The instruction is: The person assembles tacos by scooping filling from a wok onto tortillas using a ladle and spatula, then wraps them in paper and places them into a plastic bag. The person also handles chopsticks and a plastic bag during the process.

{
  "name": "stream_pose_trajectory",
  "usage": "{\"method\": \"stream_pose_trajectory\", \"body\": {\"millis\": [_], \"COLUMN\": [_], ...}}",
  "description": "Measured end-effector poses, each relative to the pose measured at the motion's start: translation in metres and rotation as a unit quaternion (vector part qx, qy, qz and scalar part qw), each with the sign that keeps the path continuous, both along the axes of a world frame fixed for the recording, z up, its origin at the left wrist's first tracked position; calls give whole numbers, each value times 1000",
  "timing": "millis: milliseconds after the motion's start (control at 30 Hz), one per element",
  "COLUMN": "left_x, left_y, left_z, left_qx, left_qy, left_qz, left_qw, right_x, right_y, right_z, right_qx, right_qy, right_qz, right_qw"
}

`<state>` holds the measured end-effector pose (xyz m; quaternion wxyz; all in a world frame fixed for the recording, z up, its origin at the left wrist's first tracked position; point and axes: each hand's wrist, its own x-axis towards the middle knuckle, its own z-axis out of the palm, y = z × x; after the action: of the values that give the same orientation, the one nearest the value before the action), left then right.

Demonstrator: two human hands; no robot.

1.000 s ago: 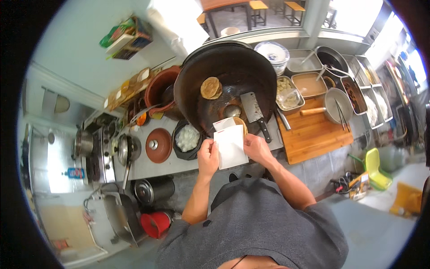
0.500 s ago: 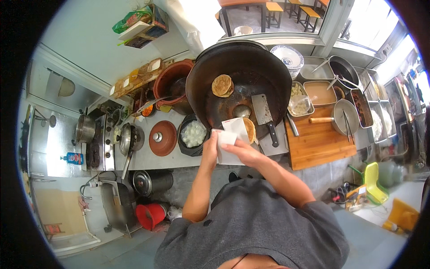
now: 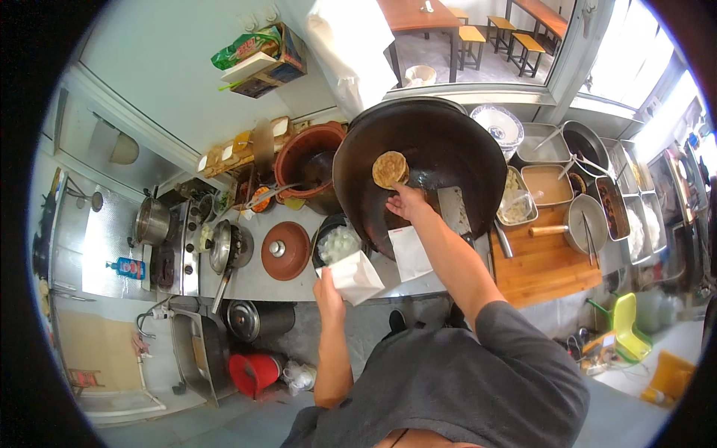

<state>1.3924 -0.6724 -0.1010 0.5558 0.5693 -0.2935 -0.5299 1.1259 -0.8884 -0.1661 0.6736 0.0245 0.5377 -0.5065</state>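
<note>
My left hand (image 3: 330, 293) is closed on a white paper bag (image 3: 357, 277) and holds it up in front of the dark bowl. My right hand (image 3: 407, 204) reaches into the big dark pan (image 3: 470, 142), its fingers at the near edge of a round browned flatbread (image 3: 389, 169); part of a second one seems to show beneath. Another white paper bag (image 3: 410, 254) lies at the pan's near rim, partly behind my right forearm. Beside that arm a cleaver (image 3: 452, 210) rests in the pan, its handle mostly hidden.
Left of the pan are a brown clay pot (image 3: 287, 153), its lid (image 3: 285, 250) and a dark bowl of white pieces (image 3: 338, 245). A wooden board (image 3: 549, 272) with a saucepan (image 3: 584, 220) and metal food trays (image 3: 547, 185) stand to the right. A stove (image 3: 187, 254) is far left.
My hands have parted. The left has carried the paper bag left, and the right has let go of it and moved forward into the pan to the flatbread. The view has shifted slightly.
</note>
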Motion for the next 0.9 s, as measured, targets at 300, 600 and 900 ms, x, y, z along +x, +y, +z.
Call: {"method": "stream_pose_trajectory", "body": {"millis": [300,600,900], "left_x": [16,17,-18], "left_y": [23,26,-7], "left_z": [6,0,-44], "left_qx": [8,21,65], "left_qy": [28,71,141], "left_qz": [13,-10,-9], "left_qw": [999,997,988], "right_x": [25,36,15], "right_y": [-30,-33,126], "right_z": [-5,6,65], "right_qx": [-57,-75,-215], "right_qy": [61,96,159], "right_qz": [-84,-104,-18], "right_qw": [993,987,963]}}
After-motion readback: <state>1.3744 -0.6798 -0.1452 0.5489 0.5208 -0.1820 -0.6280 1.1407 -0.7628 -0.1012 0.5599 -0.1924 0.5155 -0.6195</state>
